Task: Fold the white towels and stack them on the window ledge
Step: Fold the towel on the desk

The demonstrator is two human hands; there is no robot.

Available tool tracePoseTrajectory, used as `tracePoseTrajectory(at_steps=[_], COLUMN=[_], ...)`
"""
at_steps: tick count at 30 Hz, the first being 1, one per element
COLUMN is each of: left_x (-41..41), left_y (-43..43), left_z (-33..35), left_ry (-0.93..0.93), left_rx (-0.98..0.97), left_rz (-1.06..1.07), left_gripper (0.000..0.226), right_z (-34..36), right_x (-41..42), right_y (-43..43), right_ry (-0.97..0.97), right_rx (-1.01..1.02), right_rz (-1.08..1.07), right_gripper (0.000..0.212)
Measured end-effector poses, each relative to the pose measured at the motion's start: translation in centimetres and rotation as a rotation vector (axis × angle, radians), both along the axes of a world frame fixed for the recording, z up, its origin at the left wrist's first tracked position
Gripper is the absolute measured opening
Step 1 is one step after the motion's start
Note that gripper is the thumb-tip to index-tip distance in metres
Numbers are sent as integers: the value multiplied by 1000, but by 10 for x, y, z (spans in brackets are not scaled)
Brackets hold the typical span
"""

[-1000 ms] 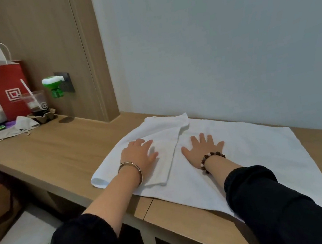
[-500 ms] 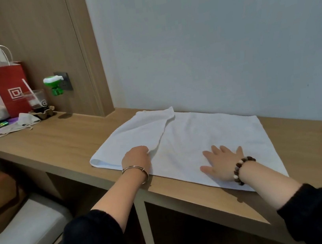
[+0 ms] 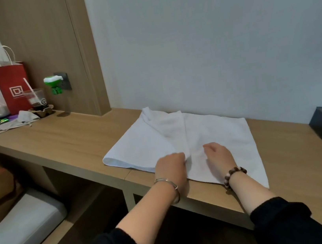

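White towel (image 3: 215, 132) pinched by left hand (image 3: 170, 167); right hand (image 3: 220, 158) curled on it.

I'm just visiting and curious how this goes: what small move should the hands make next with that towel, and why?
Probably draw the folded flap taut and lay it straight. The left hand grips the flap's near edge, yet the flap lies skewed and rumpled toward the wall on the white towel; the right hand, fingers curled, rests beside it, placed to steady the cloth.

One head-worn wide-angle view looks forward and down, close over the ledge (image 3: 72, 142).
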State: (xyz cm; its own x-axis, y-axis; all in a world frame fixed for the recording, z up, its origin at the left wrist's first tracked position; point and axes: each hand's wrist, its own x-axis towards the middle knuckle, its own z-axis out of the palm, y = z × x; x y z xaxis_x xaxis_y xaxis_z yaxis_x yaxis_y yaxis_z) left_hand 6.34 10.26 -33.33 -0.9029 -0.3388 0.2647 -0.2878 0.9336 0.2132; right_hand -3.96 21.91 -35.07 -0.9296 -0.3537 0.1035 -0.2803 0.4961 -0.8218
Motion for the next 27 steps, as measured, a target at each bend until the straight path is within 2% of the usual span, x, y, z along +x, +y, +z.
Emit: tracePoseTrajectory(at_steps=[1,2,4,5,8,10,13,16,19,21,25,27], left_x=[3,5,8,9,8,8,7,7,4,-1,-7,-8], left_y=[3,3,1,-1,-8,-16,-34,-49,-54,-54,-51,-50], left_z=[-11,-19,-27,-28,-26,-24,-18,-9,5,12,16,10], left_ry=[-16,-19,-29,-45,-118,-146,-164,-184,-205,-251,-273,-256], left_rx=[7,11,10,10,41,102,233,222,86,9,113,152], left_rz=[-10,-18,-49,-70,-125,-150,-158,-38,149,210,237,235], left_gripper=[9,13,29,35,43,44,41,41,52,57,52,57], right_z=[1,2,5,6,8,16,33,45,50,52,61,63], right_x=[-2,-3,-3,-2,-1,1,8,18,31,35,28,19], right_y=[3,6,11,14,20,19,13,5,-4,-10,-9,-5], right_ry=[-59,-97,-131,-105,179,299,336,300,293,210,-91,-109], right_rx=[-133,-184,-111,1,458,625,785,799,771,674,511,520], right_rz=[-43,-55,-14,22,95,100,146,219,292,340,420,430], right_gripper=[31,29,30,31,33,34,37,39,40,39,32,26])
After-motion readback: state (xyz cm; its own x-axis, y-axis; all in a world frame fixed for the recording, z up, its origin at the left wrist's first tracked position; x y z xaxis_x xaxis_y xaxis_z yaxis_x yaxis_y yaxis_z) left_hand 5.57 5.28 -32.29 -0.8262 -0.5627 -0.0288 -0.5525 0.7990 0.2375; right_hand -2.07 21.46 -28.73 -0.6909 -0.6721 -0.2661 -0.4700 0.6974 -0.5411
